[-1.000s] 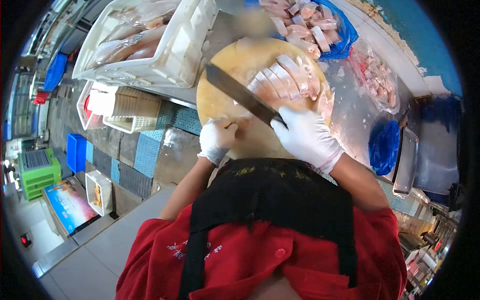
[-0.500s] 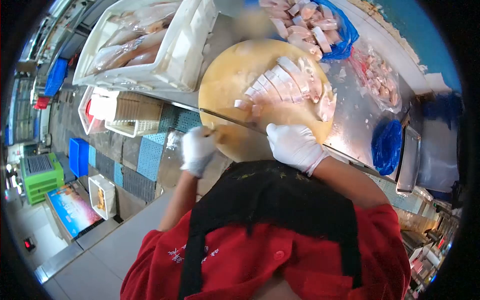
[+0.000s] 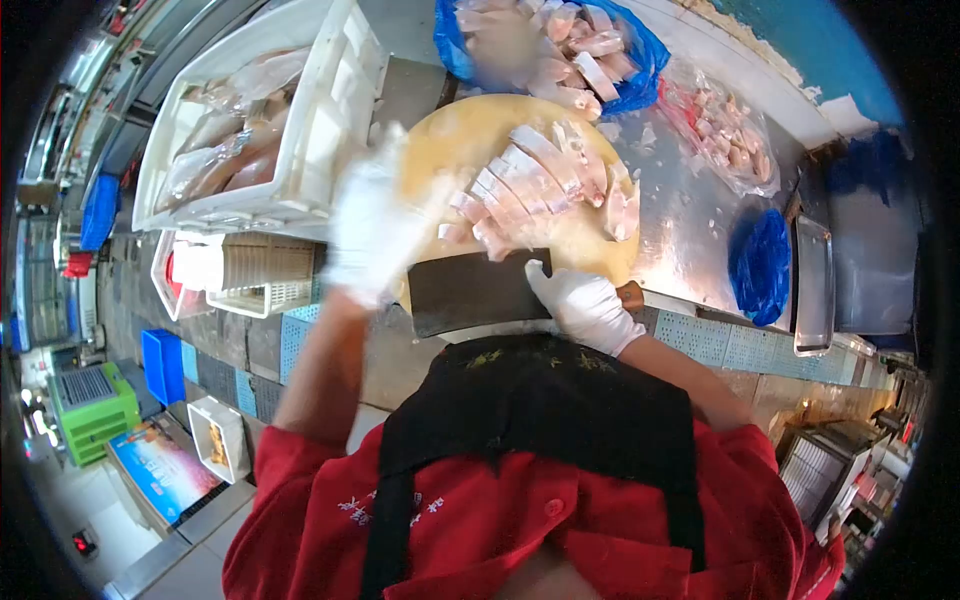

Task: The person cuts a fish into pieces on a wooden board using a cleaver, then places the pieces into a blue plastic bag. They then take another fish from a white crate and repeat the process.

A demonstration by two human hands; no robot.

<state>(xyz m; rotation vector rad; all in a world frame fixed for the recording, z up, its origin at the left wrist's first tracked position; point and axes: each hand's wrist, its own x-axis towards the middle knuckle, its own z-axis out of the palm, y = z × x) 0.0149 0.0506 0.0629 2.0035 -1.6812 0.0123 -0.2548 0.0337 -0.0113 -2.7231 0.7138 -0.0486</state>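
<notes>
Right hand (image 3: 585, 305): gloved, closed around the handle of a cleaver (image 3: 468, 290) at the near rim of the round cutting board (image 3: 440, 150).
Left hand (image 3: 375, 225): gloved, raised over the board's left edge and blurred by motion; I cannot tell whether it is open or curled.
Cleaver: broad face up, lying flat just below the sliced fish fillet (image 3: 530, 185).
Fish: a fanned row of slices in the middle of the board, apart from both hands.
Change: half a second ago the blade stood edge-on across the board with the left hand low beside it; now it is turned flat and the left hand has swung up.
Reading: cutting appears paused, and the flat blade sits ready at the slices.
Around: white crate (image 3: 320, 110) of whole fillets to the left, blue bag (image 3: 640, 70) of cut pieces beyond.
</notes>
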